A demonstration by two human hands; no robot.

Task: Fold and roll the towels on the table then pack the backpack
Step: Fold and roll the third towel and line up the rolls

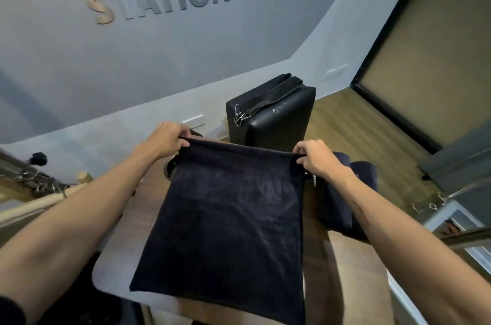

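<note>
Hanging flat over the desk (pixel 353 269): dark navy towel (pixel 225 223), plush, top corners pinched by left hand (pixel 166 141) and right hand (pixel 317 157).

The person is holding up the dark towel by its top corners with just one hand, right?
Not quite. Both hands hold it: the left hand pinches one top corner of the dark towel and the right hand pinches the other. The head view shows this.

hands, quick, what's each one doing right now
Left hand: closed, pinching the far left corner of the dark towel.
Right hand: closed, pinching the far right corner of the same towel.
</note>
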